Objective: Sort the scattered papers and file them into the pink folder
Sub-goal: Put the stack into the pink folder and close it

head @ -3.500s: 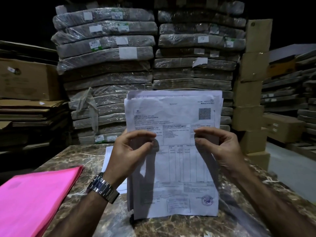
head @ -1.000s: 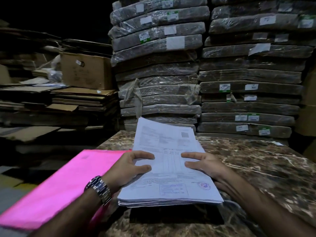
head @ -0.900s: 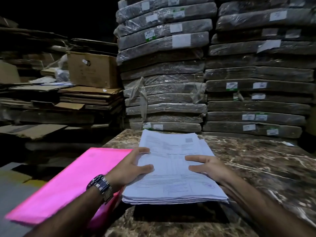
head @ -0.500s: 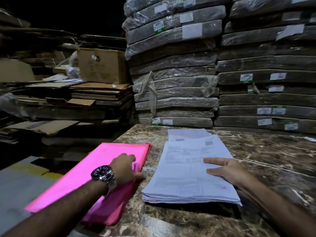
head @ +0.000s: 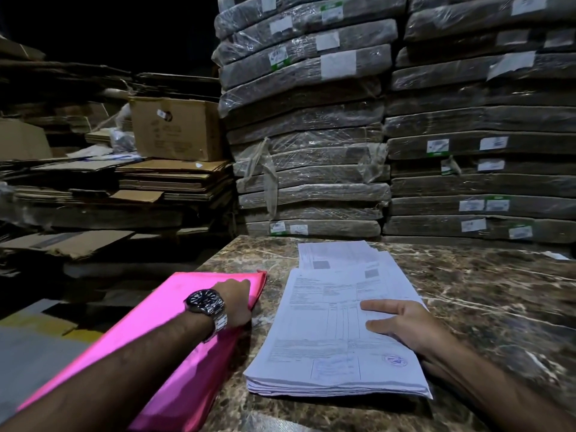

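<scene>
A dim warehouse storeroom, packed with goods.
Two tall columns of shrink-wrapped bundles [head: 308, 120] with white labels rose behind a marble-patterned counter [head: 483, 294]. To the left, flattened cardboard [head: 140, 182] lay in piles with a brown carton [head: 177, 132] on top. A stack of printed papers [head: 327, 338] lay on the counter.

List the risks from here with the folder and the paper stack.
1. The pink folder overhangs the table's left edge. If the left hand gripping its edge lifts the cover, the folder might tip or slide off.
2. Some sheets lie offset behind the paper stack under the flat right hand. They may get left out when the stack is filed.
</scene>
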